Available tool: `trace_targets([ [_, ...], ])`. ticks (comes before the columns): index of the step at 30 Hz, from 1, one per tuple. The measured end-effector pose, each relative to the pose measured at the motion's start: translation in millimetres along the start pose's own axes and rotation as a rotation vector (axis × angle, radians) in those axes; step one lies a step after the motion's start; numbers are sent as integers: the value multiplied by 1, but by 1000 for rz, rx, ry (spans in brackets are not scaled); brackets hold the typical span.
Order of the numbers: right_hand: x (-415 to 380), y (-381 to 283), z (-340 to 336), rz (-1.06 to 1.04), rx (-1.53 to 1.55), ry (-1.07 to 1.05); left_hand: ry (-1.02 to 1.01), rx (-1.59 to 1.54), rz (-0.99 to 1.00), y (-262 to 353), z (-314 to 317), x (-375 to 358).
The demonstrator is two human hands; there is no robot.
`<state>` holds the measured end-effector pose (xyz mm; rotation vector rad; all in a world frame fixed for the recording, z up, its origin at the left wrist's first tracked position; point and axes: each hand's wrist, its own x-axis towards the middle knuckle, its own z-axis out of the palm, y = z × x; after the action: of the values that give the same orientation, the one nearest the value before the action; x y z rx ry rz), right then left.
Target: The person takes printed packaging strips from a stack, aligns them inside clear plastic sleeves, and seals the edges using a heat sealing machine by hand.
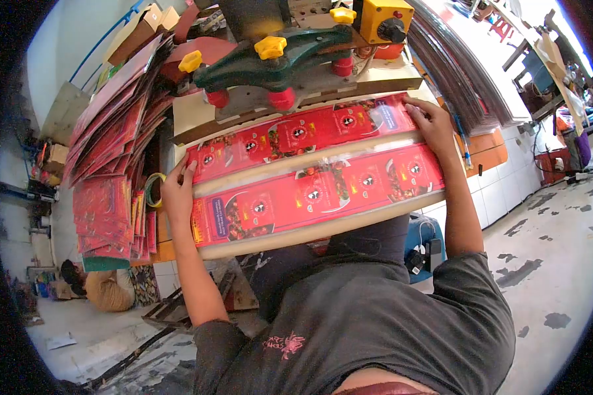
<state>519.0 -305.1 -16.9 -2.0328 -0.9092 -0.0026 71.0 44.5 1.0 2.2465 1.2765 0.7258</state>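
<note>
A wide red printed sheet (pixel 323 191) lies in front of me, with food pictures and round black-and-white logos in two rows. A cream band (pixel 310 158) runs between the rows, and a cream edge lies along the front. My left hand (pixel 178 189) grips the sheet's left end, thumb near the upper corner. At the opposite end, my right hand (pixel 432 122) holds the upper right corner, its fingers bent over the edge. Just beyond the sheet stands a dark green machine clamp bar (pixel 277 62) with yellow knobs (pixel 270 47) and red feet (pixel 282 98).
Stacks of red printed sheets (pixel 105 204) lean and pile up at the left, beside a tape roll (pixel 154 189). A yellow control box (pixel 385 21) sits at the back. Long stacked sheets (pixel 458 66) stand at the right. Another person (pixel 102 286) is low at the far left.
</note>
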Motion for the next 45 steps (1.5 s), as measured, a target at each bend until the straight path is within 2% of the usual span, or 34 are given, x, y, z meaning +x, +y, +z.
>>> trace_targets([
  [2,-1,-5,0,-27,116,25,13,-18,-25,-1,1,0],
  [4,-3,-27,-8,97,64,-13,39,-46,1,-10,5,3],
  [15,0,-9,-4,-33,219,43,99,-212,1,-25,9,9],
  [20,2,-6,-6,-61,303,81,153,-302,66,-25,7,12],
  [22,2,-3,-10,48,367,24,167,-392,56,-25,5,11],
  [25,0,-4,-11,-11,494,17,134,-487,50,-16,-8,6],
  [27,-4,-19,-31,10,452,-49,94,-494,52,2,-27,-5],
  [29,-9,-16,-42,45,442,-132,-34,-609,-182,21,-47,-25],
  [30,-13,-18,-46,42,446,-138,-28,-607,-187,22,-52,-33],
  [32,-27,-32,-61,-11,421,-50,-117,-1045,-343,18,-61,-49],
  [34,-42,-45,-72,1,491,-58,-169,-1113,-355,8,-65,-67],
  [39,-52,-32,-94,51,251,-118,-115,-1284,-270,14,-50,-102],
  [41,-48,-21,-86,-51,-11,130,-99,-1324,-204,22,-46,-106],
  [44,-42,-86,-79,-52,-124,161,-62,-1305,-156,36,-42,-109],
  [45,-39,-99,-70,-109,-46,195,-64,-1299,-125,46,-42,-108],
])
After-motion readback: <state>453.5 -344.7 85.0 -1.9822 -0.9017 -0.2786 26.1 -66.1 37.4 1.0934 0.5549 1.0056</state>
